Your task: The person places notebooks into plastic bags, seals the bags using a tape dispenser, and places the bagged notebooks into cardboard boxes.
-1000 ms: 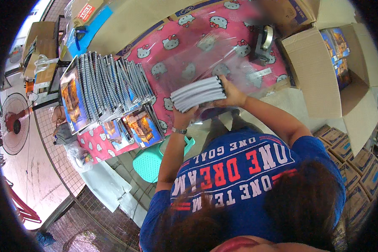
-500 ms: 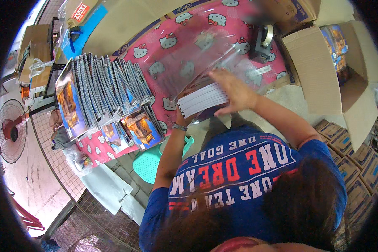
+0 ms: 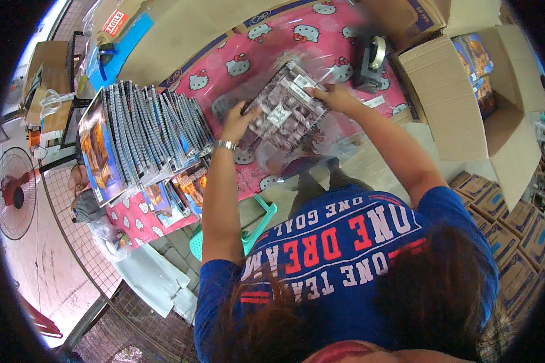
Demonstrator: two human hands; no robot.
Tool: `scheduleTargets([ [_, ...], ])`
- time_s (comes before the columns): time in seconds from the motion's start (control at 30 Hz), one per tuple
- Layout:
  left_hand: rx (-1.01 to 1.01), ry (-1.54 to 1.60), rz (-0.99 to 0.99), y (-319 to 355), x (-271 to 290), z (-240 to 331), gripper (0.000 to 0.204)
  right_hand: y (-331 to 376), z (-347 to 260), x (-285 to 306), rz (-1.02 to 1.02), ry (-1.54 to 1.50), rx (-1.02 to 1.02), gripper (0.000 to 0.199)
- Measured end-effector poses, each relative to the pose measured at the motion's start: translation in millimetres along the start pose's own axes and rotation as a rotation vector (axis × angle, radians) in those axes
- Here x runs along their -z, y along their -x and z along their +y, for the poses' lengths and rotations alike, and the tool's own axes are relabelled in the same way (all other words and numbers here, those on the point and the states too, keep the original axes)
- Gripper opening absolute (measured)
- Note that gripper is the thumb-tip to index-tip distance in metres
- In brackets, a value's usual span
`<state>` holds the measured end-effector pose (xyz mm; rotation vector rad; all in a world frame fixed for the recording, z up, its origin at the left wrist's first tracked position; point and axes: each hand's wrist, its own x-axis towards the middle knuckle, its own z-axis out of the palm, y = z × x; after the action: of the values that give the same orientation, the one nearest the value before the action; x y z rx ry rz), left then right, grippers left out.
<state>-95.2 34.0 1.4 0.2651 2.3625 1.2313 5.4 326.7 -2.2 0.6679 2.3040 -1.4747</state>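
A stack of spiral-bound notebooks with a brown-and-grey photo cover lies cover up over clear plastic wrapping. My left hand is closed on the stack's left edge, a watch on its wrist. On the upper right edge, beside a white barcode label, my right hand grips with thumb and fingers. The lower edge of the stack looks blurred. To the left stands a long row of spiral notebooks, bindings up, with a blue-and-orange cover at its near end.
A pink cartoon-print cloth covers the table. A tape dispenser stands at its right, near an open carton with notebooks inside. Several brown boxes are stacked lower right. A green stool and a fan are at left.
The notebook stack has turned from showing its white page edges to lying cover up, farther from me. My right hand has moved from over it to its upper right edge.
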Motion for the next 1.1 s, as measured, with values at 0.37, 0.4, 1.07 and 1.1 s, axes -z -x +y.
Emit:
scheduleTargets([
  [0.37,-0.593,-0.779,0.002,148,-163,-45,0.027,-32,36,-30,-0.001,0.132,-0.179,0.093],
  [0.4,-0.571,-0.774,0.02,150,-164,-52,0.028,-29,38,-33,0.016,0.17,-0.2,0.093],
  [1.07,-0.482,-0.671,-0.261,140,-158,-63,0.018,-24,31,-22,-0.146,0.149,-0.212,0.098],
  [1.1,-0.482,-0.627,-0.32,140,-154,-66,0.018,-22,34,-21,-0.174,0.115,-0.202,0.097],
])
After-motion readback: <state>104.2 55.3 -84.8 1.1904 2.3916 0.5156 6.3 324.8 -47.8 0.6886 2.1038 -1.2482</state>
